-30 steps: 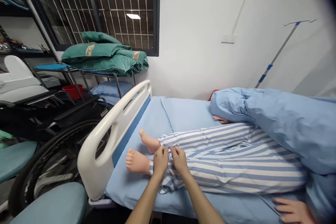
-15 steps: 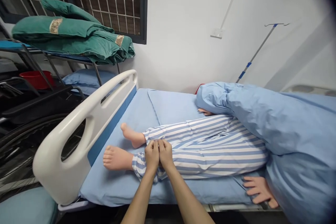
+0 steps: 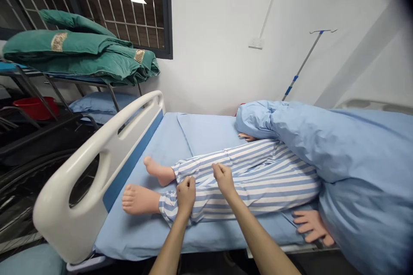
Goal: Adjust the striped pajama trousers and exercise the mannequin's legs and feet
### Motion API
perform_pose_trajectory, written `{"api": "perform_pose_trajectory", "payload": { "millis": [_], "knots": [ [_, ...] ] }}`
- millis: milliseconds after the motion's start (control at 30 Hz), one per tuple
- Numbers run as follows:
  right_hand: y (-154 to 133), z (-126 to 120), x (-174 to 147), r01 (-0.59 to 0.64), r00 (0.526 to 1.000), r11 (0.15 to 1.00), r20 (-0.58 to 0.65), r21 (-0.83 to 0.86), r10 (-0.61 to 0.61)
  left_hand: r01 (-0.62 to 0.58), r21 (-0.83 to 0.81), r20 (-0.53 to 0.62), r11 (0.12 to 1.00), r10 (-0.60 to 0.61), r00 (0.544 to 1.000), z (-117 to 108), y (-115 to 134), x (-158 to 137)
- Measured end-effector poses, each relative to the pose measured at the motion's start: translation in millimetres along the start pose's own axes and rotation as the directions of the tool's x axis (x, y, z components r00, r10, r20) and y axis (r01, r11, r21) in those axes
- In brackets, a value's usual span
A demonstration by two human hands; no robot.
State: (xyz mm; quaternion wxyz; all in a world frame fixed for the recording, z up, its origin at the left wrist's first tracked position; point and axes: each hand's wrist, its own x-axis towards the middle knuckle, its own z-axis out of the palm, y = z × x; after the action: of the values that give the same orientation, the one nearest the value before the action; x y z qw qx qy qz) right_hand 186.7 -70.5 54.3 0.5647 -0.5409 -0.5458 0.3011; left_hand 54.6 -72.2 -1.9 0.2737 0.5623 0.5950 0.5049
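Observation:
A manikin lies on the bed in blue-and-white striped trousers (image 3: 258,189), with two bare feet (image 3: 140,200) at the left end. My left hand (image 3: 186,193) is curled into a fist over the lower part of the nearer trouser leg, close to the ankle. My right hand (image 3: 223,178), also closed in a fist, is over the legs further right, around the shin. Nothing shows inside either fist. Whether the fists press on the cloth or hover just above it I cannot tell.
A blue quilt (image 3: 361,150) covers the manikin's upper body, with one manikin hand (image 3: 312,226) out beside it. The white footboard (image 3: 54,206) stands at left. Beyond are a wheelchair (image 3: 38,142), folded green bedding (image 3: 87,53) and an IV pole (image 3: 301,66).
My two fists were side by side over the lower leg. They have come apart, the right one moving right and slightly up. The view has shifted a little.

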Motion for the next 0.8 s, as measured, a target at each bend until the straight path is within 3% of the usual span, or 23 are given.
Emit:
{"api": "perform_pose_trajectory", "payload": {
  "millis": [133,300,467,633,800],
  "knots": [
    [10.2,-26.7,4.7,-0.022,0.999,1.000,-0.046,0.006,0.022,-0.002,0.009,0.016,1.000,0.002,1.000,-2.0,3.2,-0.5],
    [43.1,-18.2,-10.2,-0.093,0.995,0.995,-0.041,-0.024,0.092,0.025,0.013,0.035,1.000,-0.025,0.999,-2.2,3.2,-1.0],
    [51.1,-15.7,-14.5,-0.079,0.997,0.996,-0.026,-0.035,0.078,0.044,0.034,0.069,0.998,-0.047,0.997,0.8,7.5,4.5],
    [49.1,-21.0,-12.0,-0.067,0.997,0.998,-0.041,0.017,0.068,0.041,-0.032,0.159,0.999,-0.035,0.987,10.7,39.1,12.3],
    [47.4,-22.4,-11.4,-0.079,0.994,0.991,-0.062,0.105,0.086,0.069,-0.271,0.196,0.960,-0.015,0.981,34.1,73.3,1.4]
  ]
}}
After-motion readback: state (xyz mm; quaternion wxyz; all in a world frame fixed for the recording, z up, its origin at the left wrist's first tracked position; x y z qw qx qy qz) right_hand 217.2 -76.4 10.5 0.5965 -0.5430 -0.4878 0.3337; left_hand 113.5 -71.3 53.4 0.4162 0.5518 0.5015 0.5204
